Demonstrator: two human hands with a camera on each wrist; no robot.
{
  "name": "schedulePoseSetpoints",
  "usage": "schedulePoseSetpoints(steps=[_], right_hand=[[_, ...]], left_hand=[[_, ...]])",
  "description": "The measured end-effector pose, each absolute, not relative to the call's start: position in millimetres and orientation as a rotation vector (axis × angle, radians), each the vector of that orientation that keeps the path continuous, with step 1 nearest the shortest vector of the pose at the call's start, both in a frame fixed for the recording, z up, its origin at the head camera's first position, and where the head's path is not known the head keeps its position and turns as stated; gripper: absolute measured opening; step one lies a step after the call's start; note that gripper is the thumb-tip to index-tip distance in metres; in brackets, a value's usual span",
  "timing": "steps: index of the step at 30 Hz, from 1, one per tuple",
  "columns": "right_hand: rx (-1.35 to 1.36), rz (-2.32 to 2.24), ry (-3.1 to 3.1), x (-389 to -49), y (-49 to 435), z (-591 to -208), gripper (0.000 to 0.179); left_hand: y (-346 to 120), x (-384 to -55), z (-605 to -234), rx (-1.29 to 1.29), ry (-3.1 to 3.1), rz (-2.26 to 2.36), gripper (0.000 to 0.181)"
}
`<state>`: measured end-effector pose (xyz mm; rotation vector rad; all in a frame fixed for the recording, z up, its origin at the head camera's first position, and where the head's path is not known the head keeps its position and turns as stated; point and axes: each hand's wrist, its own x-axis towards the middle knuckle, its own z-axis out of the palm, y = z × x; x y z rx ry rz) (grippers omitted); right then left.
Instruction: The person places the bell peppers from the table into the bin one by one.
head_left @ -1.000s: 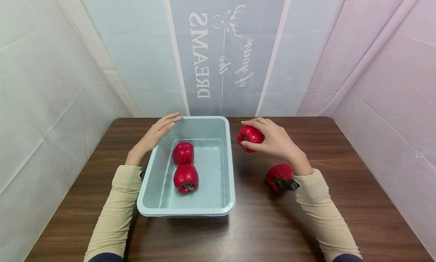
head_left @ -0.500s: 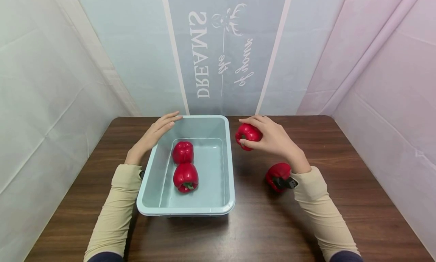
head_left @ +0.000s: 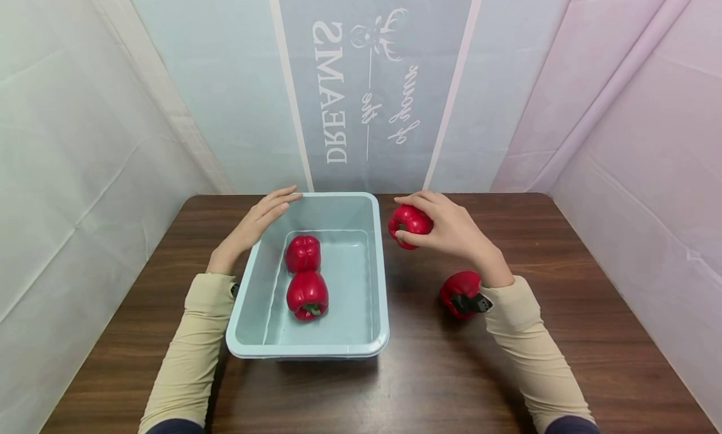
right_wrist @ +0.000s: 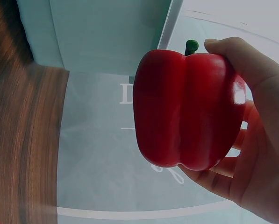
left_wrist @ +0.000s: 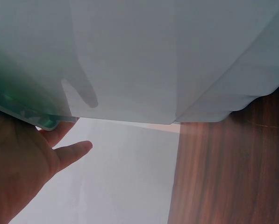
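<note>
Left hand (head_left: pixel 258 219) and right hand (head_left: pixel 447 228) are bare. Left sleeve (head_left: pixel 182 355) and right sleeve (head_left: pixel 538 359) are beige, wrinkled along the forearm, smoother at the cuffs (head_left: pixel 211 294). Navy fabric (head_left: pixel 176 426) borders each. Black device (head_left: pixel 472 303) protrudes at right wrist; black piece (head_left: pixel 235 290) shows at left.

From above, the head camera looked forward and down across the worktop (head_left: pixel 429 390) to the printed backdrop (head_left: pixel 372 177). The left-wrist camera faced the outer wall of the plastic tub (left_wrist: pixel 130 51), very near. The right-wrist camera faced a red bell pepper (right_wrist: pixel 188 109) close up, sharing pepper, tub and backdrop with the head view.
</note>
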<state>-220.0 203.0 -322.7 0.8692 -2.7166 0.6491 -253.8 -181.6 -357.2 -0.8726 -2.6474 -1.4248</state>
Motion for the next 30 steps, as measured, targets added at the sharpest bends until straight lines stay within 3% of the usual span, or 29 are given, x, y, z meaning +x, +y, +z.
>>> schedulePoseSetpoints(steps=[8,30], right_hand=[[0.874,0.635,-2.7,-218.1,203.9,-324.6,0.058],[0.881,0.613,-2.676,-215.3,201.2,-322.5,0.056]], left_hand=[[-186.9,-263.0,-374.1,-0.884,-2.618,-1.404,0.039],[-183.3,-252.0,-367.0,-0.885,-2.622,-1.395,0.039]])
